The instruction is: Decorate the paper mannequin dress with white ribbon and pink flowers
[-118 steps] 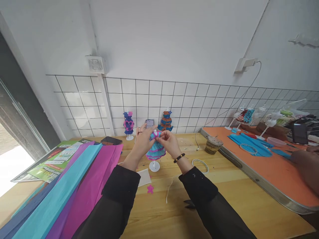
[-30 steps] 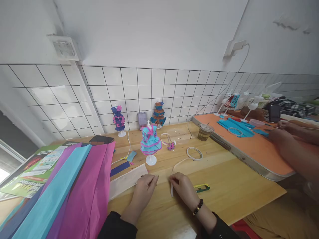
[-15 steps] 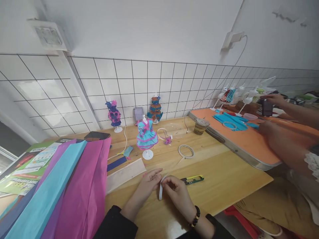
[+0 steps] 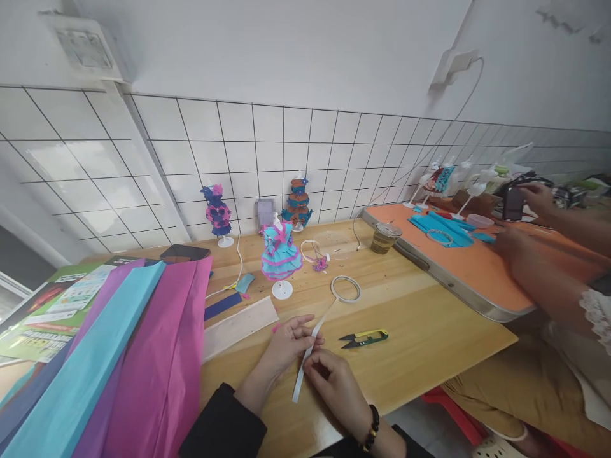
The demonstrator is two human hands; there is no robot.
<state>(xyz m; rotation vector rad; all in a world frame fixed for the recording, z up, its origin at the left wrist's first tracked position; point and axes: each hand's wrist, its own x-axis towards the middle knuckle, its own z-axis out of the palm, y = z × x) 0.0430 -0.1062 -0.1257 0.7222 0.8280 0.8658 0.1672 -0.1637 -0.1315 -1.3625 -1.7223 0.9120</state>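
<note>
A narrow white strip of tape (image 4: 298,383) runs from a tape roll (image 4: 333,290) lying flat on the table down between my hands, its loose end hanging toward me. My left hand (image 4: 282,348) pinches the strip near its middle, thumb on top and the other fingers partly spread. Just below, the closed fingers of my right hand (image 4: 338,383) grip the strip's edge, with a dark beaded bracelet at the wrist. Thread snips (image 4: 365,338) with yellow and green handles lie to the right of my hands. Beyond them stands a small turquoise and pink paper dress (image 4: 281,253) on a white stand.
Pink, turquoise and purple paper sheets (image 4: 157,356) cover the left side. A pale strip (image 4: 243,327) lies near my left hand. Two more dressed stands are by the wall. A lidded cup (image 4: 386,238) sits beside an orange table (image 4: 458,267), where another person's hand (image 4: 537,197) holds a phone.
More of the tape now stretches between the roll and my hands. My left hand has come onto the strip, and the roll has shifted left. The snips lie fully uncovered.
</note>
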